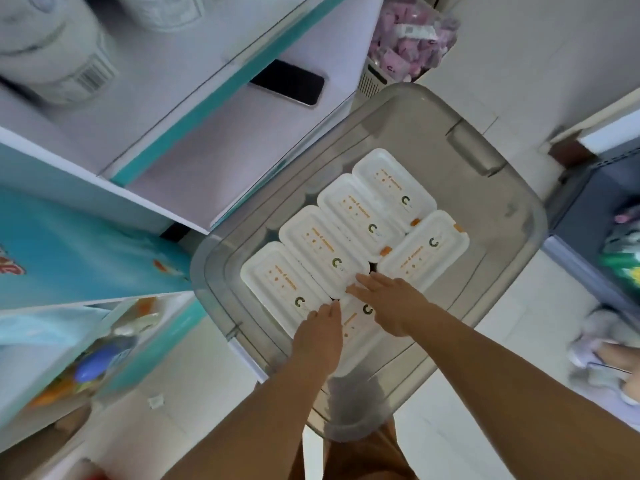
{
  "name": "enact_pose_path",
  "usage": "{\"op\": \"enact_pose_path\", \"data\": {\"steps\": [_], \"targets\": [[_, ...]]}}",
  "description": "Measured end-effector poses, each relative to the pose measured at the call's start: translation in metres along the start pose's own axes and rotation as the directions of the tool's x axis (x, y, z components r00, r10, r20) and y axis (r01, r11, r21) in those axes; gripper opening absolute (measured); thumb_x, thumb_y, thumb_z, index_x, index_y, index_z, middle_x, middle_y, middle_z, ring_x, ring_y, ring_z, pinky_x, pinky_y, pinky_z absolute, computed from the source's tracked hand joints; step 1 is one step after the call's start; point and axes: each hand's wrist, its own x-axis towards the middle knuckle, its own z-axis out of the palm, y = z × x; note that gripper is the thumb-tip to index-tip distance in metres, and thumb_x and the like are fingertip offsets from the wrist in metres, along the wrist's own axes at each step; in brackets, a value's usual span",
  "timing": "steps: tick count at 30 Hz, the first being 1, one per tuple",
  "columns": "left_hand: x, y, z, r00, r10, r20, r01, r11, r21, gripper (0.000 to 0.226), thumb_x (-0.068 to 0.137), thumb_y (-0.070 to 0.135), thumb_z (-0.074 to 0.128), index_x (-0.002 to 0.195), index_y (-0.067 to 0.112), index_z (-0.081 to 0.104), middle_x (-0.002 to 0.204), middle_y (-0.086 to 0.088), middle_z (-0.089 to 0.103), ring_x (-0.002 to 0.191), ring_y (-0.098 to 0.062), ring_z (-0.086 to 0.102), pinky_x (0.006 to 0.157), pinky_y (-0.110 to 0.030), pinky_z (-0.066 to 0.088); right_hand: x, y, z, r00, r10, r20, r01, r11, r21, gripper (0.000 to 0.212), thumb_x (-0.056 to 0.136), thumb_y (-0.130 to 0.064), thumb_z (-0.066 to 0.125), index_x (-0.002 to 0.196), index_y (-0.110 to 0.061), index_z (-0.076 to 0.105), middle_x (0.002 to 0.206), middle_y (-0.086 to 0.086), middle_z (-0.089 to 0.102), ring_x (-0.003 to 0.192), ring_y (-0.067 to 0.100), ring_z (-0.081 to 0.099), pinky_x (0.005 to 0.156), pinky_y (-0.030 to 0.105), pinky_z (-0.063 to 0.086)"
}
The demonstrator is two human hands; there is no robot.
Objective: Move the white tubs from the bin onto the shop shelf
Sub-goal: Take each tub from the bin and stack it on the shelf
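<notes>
Only unreadable orange print on white tubs (341,233)

Bin (512,216): translucent smoky grey. White tubs (346,237) inside it: white lids, small orange print, a dark green ring mark, orange tabs at some edges. Shop shelf (214,143), left of the bin: pale lilac-white boards, teal front edging. On the shelf beside the bin, a phone (287,83): black, glossy. Beyond the bin, packets (412,46): pink.
</notes>
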Motion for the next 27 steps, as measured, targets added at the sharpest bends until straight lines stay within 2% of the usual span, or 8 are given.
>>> {"op": "enact_pose_path", "data": {"steps": [6, 12, 15, 20, 22, 24, 25, 27], "targets": [[0.002, 0.012, 0.008, 0.975, -0.201, -0.094, 0.191, 0.976, -0.106, 0.054, 0.089, 0.006, 0.051, 0.14, 0.011, 0.034, 0.131, -0.01, 0.043, 0.119, -0.024, 0.042, 0.094, -0.033, 0.041, -0.003, 0.024, -0.004, 0.994, -0.106, 0.019, 0.106, 0.994, 0.026, 0.077, 0.093, -0.006, 0.044, 0.15, -0.035, 0.0, 0.16, -0.006, -0.009, 0.147, 0.02, 0.002, 0.117, 0.041, 0.012], [0.007, 0.015, 0.009, 0.935, -0.317, -0.158, 0.293, 0.943, -0.16, 0.038, 0.089, 0.004, 0.051, 0.126, 0.013, 0.052, 0.114, -0.007, 0.058, 0.107, -0.023, 0.053, 0.088, -0.033, 0.048, -0.009, 0.042, 0.0, 0.989, -0.141, 0.04, 0.134, 0.98, 0.146, 0.085, 0.089, 0.004, 0.044, 0.15, -0.035, 0.0, 0.16, -0.008, -0.012, 0.145, 0.023, 0.014, 0.11, 0.038, 0.033], [0.003, 0.02, 0.007, 0.924, -0.345, -0.164, 0.319, 0.933, -0.165, 0.033, 0.088, 0.003, 0.052, 0.121, 0.01, 0.053, 0.112, -0.008, 0.058, 0.104, -0.022, 0.053, 0.085, -0.031, 0.047, -0.011, 0.045, 0.001, 0.987, -0.151, 0.049, 0.139, 0.969, 0.203, 0.086, 0.09, 0.006, 0.044, 0.151, -0.034, -0.001, 0.159, -0.01, -0.013, 0.145, 0.022, 0.015, 0.11, 0.037, 0.032], [-0.007, 0.03, 0.004, 0.907, -0.372, -0.196, 0.332, 0.92, -0.211, 0.039, 0.088, 0.004, 0.052, 0.126, 0.006, 0.044, 0.116, -0.011, 0.052, 0.102, -0.022, 0.055, 0.082, -0.029, 0.048, -0.013, 0.046, -0.004, 0.989, -0.143, 0.026, 0.128, 0.943, 0.308, 0.082, 0.092, 0.005, 0.041, 0.152, -0.029, -0.003, 0.159, -0.012, -0.01, 0.142, 0.02, 0.026, 0.108, 0.033, 0.033], [-0.014, 0.034, -0.001, 0.901, -0.375, -0.216, 0.326, 0.917, -0.232, 0.04, 0.087, 0.004, 0.053, 0.126, 0.007, 0.044, 0.115, -0.01, 0.051, 0.101, -0.022, 0.055, 0.081, -0.03, 0.05, -0.014, 0.047, -0.008, 0.994, -0.104, -0.017, 0.104, 0.933, 0.346, 0.077, 0.094, 0.003, 0.04, 0.152, -0.026, -0.002, 0.16, -0.01, -0.002, 0.142, 0.021, 0.027, 0.11, 0.034, 0.03], [-0.024, 0.039, -0.005, 0.89, -0.385, -0.246, 0.324, 0.911, -0.255, 0.04, 0.087, 0.004, 0.052, 0.127, 0.009, 0.044, 0.116, -0.008, 0.051, 0.102, -0.022, 0.055, 0.08, -0.03, 0.05, -0.016, 0.047, -0.012, 0.997, -0.045, -0.067, 0.067, 0.924, 0.377, 0.072, 0.095, -0.003, 0.041, 0.152, -0.025, 0.003, 0.159, -0.001, 0.016, 0.139, 0.024, 0.033, 0.108, 0.035, 0.032], [-0.029, 0.041, -0.007, 0.882, -0.391, -0.263, 0.323, 0.908, -0.266, 0.04, 0.088, 0.005, 0.052, 0.127, 0.01, 0.044, 0.117, -0.007, 0.051, 0.103, -0.021, 0.054, 0.08, -0.03, 0.049, -0.018, 0.047, -0.014, 0.996, -0.023, -0.086, 0.055, 0.92, 0.389, 0.068, 0.096, -0.006, 0.041, 0.152, -0.024, 0.007, 0.153, 0.005, 0.029, 0.133, 0.026, 0.04, 0.102, 0.035, 0.037], [-0.04, 0.045, -0.01, 0.862, -0.403, -0.306, 0.319, 0.902, -0.29, 0.039, 0.09, 0.009, 0.052, 0.127, 0.013, 0.043, 0.118, -0.005, 0.05, 0.104, -0.019, 0.053, 0.083, -0.029, 0.049, -0.024, 0.047, -0.018, 0.993, 0.0, -0.121, 0.051, 0.908, 0.416, 0.058, 0.097, -0.012, 0.041, 0.15, -0.02, 0.019, 0.128, 0.01, 0.053, 0.112, 0.026, 0.054, 0.085, 0.032, 0.044]]}}
